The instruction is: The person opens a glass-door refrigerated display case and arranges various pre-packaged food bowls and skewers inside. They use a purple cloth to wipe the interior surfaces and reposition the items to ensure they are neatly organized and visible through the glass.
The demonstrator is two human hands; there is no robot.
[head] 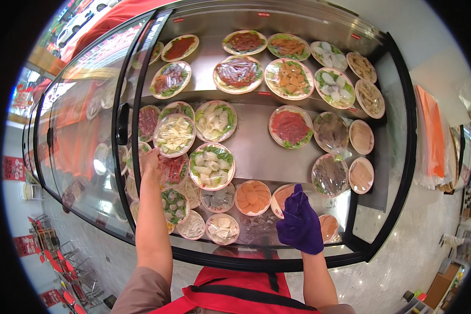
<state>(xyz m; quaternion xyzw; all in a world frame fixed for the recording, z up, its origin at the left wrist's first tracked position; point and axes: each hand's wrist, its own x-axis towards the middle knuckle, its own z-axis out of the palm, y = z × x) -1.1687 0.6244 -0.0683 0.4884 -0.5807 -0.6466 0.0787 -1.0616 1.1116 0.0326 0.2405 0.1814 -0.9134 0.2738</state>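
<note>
My left hand (150,160) grips the lower left rim of a film-wrapped plate of pale yellowish pieces (175,135). That plate overlaps a plate of greens behind it and a plate of red meat (173,169) below it. A purple cloth (300,223) covers my right hand (312,256), hiding the fingers; the cloth is bunched in its grasp. It hangs over the cabinet's front, in front of a plate of pink-orange slices (281,200). Nearby sit a plate of white pieces on lettuce (212,165) and a round of orange slices (252,197).
A stepped steel display cabinet (255,161) holds several wrapped plates on its tiers. Its black front frame (235,262) runs close to my red apron (239,292). A sliding glass door (86,129) covers the left side. Orange-and-clear plastic bags (431,133) hang at right.
</note>
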